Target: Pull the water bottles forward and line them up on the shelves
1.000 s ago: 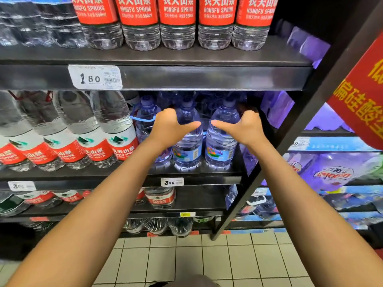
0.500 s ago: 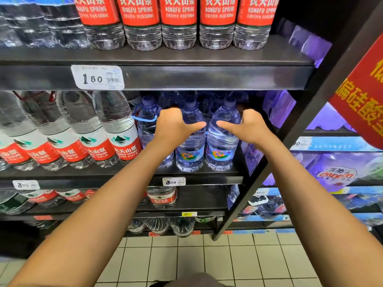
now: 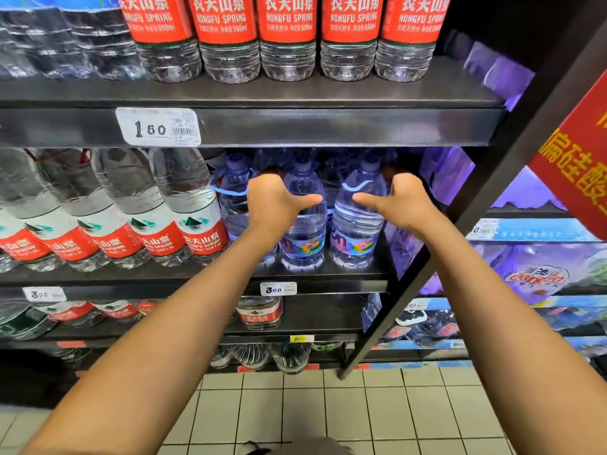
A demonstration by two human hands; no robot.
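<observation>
- Since a second ago the two blue-tinted bottles have come slightly forward on the middle shelf (image 3: 328, 274); they now stand close to its front lip, side by side, so this pair looks nearly lined up.
- Both hands have stayed on the bottles throughout, with only a small shift, which suggests a slow pull rather than a fresh grasp.
- The left hand (image 3: 274, 205) wraps the shoulder of the left blue bottle (image 3: 303, 238); its thumb points right across the front, and the fingers curl round the far side, out of sight.
- The right hand (image 3: 402, 205) mirrors it on the right blue bottle (image 3: 354, 231), thumb pointing left, fingers hidden behind the bottle; they probably press its back, though the view does not show that.
- A third blue bottle (image 3: 231, 205) stands just left of the left hand, partly covered by it, and more blue bottles sit in shadow behind.
- To the left, the large red-label bottles (image 3: 184, 238) lean in a row on the same shelf.
- The upper shelf's small red-label bottles (image 3: 285, 37) already stand in an even front line above the price tag (image 3: 157, 126).
</observation>
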